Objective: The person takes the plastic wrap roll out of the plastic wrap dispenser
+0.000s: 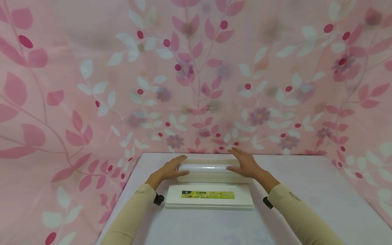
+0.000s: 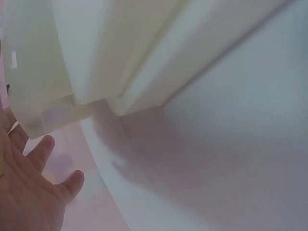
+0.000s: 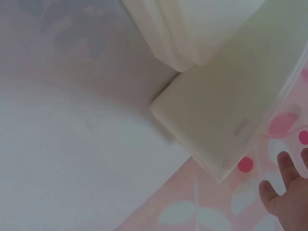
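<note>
A roll of cling film lies in a long cream plastic box near the table's back edge. Its matching lid, bearing a yellow-green label, rests just in front. My left hand is at the box's left end, thumb and fingers spread. In the left wrist view that hand has loose fingers beside the box's end. My right hand reaches over the right end, its thumb overlapping the roll in the head view. Its fingers are spread beside the box in the right wrist view.
A white table carries the box and lid. Pink floral cloth hangs behind and along both sides of it. Black straps show at both wrists, below beige sleeves.
</note>
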`<state>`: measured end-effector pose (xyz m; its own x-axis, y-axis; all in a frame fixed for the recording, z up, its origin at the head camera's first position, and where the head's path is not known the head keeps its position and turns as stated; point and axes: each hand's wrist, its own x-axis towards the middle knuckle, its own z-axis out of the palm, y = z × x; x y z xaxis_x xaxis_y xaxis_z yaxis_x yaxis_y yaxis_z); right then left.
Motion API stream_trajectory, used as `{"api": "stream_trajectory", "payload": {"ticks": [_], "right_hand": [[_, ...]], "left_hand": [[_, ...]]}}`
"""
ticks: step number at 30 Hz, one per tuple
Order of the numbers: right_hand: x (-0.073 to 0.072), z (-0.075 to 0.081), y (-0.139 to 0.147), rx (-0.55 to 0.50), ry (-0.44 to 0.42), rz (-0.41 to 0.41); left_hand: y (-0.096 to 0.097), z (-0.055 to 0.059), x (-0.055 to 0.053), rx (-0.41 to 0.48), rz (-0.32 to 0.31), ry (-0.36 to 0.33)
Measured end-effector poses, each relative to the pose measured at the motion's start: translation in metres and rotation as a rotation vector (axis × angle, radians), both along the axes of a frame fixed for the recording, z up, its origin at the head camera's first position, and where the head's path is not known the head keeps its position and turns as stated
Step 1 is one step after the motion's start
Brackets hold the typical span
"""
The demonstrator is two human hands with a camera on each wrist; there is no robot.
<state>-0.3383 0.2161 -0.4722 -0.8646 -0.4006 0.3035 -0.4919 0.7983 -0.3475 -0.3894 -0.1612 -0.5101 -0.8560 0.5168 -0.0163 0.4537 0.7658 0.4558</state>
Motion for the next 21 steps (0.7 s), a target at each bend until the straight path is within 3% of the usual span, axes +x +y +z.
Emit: {"api": "stream_trajectory", "payload": {"ticks": [4, 7, 12, 15, 18, 21], "right_hand": [[-0.002, -0.002, -0.002, -0.044, -0.043, 0.027], [-0.003, -0.004, -0.005, -0.047, -0.053, 0.034], [-0.001, -0.003, -0.011, -0.062, -0.091, 0.023], [0.0, -0.004, -0.012, -0.054, -0.107, 0.026], [-0.001, -0.005, -0.011, -0.066, -0.136, 0.012], [-0.002, -0.005, -0.007, -0.133, -0.179, -0.005]], "left_hand": [[0.002, -0.005, -0.004, 0.018, -0.005, 0.035], [0.003, -0.008, -0.004, 0.052, -0.01, 0.004], [0.003, -0.007, -0.001, -0.001, -0.02, -0.042], [0.0, -0.004, -0.002, -0.059, -0.025, -0.015], [-0.002, -0.002, -0.005, -0.07, -0.054, -0.016], [-0.001, 0.0, -0.01, -0.023, -0.111, -0.056]]}}
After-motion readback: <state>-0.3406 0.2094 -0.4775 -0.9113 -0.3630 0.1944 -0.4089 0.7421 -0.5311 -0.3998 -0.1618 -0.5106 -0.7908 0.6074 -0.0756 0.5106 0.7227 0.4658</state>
